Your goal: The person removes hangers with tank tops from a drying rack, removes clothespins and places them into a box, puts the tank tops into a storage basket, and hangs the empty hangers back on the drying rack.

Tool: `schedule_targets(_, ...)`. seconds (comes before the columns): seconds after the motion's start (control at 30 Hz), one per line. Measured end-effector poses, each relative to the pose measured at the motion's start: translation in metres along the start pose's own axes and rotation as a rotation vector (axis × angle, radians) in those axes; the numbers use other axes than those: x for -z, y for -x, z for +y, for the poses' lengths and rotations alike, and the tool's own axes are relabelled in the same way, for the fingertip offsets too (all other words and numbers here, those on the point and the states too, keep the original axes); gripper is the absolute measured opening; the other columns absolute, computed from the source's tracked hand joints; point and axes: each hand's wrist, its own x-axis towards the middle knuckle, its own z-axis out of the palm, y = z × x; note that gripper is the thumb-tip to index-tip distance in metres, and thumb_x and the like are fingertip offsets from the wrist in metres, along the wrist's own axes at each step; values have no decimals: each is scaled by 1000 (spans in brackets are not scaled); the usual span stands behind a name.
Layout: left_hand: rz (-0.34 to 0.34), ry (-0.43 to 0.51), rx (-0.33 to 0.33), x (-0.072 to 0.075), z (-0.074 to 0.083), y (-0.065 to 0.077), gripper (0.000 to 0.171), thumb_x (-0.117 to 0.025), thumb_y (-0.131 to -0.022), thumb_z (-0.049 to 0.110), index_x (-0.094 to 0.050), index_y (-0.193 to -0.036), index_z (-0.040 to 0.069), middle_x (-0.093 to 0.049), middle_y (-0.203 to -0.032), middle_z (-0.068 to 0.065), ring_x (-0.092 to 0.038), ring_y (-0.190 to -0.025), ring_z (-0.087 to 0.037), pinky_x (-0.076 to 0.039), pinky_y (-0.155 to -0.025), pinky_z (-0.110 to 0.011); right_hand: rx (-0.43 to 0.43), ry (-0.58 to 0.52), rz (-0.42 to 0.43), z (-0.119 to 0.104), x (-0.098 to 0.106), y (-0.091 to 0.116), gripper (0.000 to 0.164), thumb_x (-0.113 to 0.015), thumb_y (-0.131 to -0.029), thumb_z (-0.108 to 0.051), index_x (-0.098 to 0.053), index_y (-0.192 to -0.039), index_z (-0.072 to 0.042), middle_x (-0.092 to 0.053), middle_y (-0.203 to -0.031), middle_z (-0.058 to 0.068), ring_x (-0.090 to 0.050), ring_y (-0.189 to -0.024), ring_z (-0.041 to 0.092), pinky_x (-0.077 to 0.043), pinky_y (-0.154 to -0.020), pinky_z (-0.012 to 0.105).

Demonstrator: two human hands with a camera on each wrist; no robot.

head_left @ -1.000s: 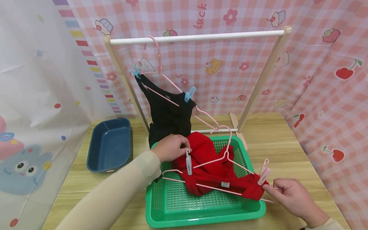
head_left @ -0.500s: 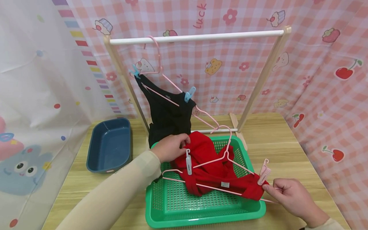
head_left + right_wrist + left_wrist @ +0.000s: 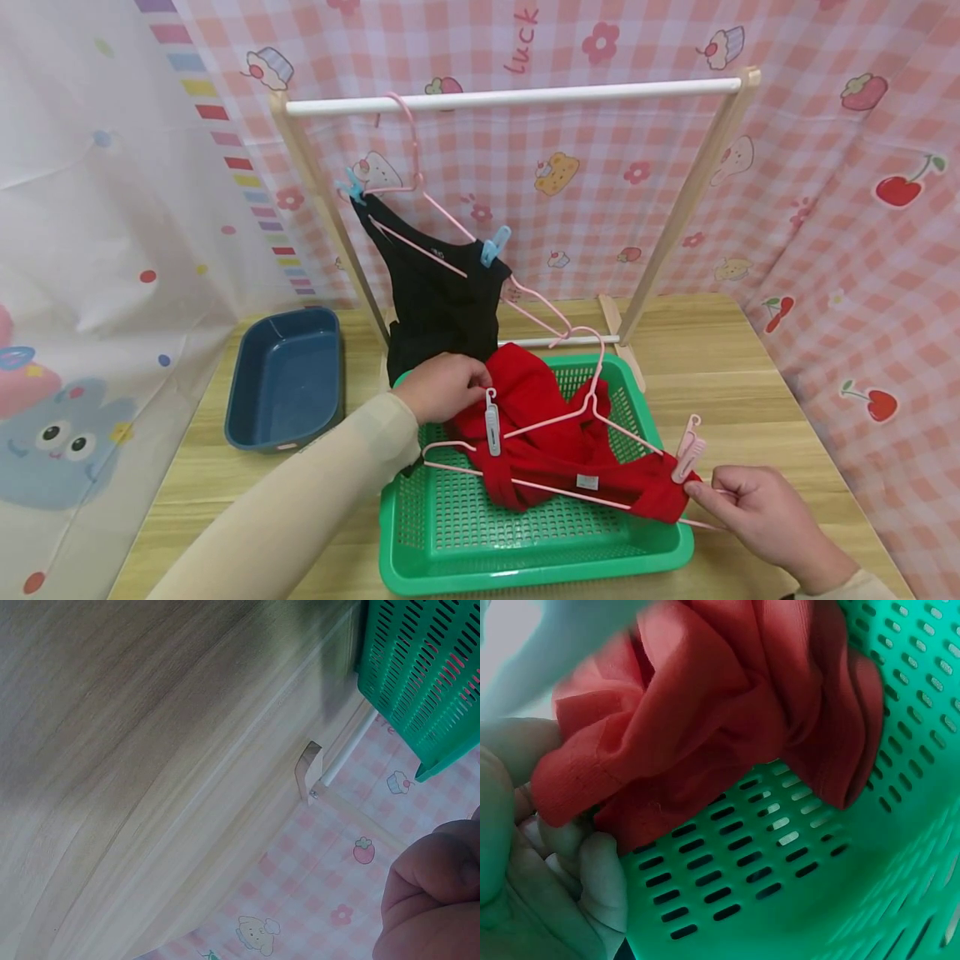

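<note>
A red tank top (image 3: 525, 383) lies bunched in a green basket (image 3: 536, 579), with a pink clothes hanger (image 3: 555, 425) through its shoulders. On its left strap sits a grey clothespin (image 3: 492, 429); a pink clothespin (image 3: 687, 454) grips the right strap. My left hand (image 3: 446, 387) is beside the grey clothespin's hook. In the left wrist view, the fingers of that hand pinch a folded edge of the red cloth (image 3: 577, 776). At the right end of the hanger, my right hand (image 3: 768, 508) holds its tip, thumb against the strap's corner. The right wrist view shows only part of this hand (image 3: 442, 892).
Behind the basket stands a drying rack with a white rail (image 3: 525, 98). From it a black tank top (image 3: 442, 292) hangs tilted on a pink hanger with blue clothespins (image 3: 495, 247). A dark blue tub (image 3: 288, 383) sits at left on the wooden table (image 3: 720, 375).
My left hand's fingers shift very slightly at the red cloth near the grey clothespin. The right hand, hanger and basket stay put.
</note>
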Motion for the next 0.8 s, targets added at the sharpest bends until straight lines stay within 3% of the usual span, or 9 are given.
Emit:
schedule_targets(0.4,-18,-4,7,2,1,1,12,-77,-96,32,-73,-102,23,-69,-85,9,-62,-77,-16,-53,-73,-29,8,3,8,1,-1,0,53,-84,-86,-6,-44,-58,-25,-34,-50,-17,-31,-49,-4,-27,-44,18)
schedule_targets(0.8,-56,-44,-28,3,-2,0,10,-75,-96,29,-69,-90,23,-64,-71,8,-61,-68,-14,-52,-70,-29,24,-10,20,2,-2,0,54,-84,-85,-4,-43,-58,-25,-34,-48,-12,-30,-49,-6,-25,-43,16)
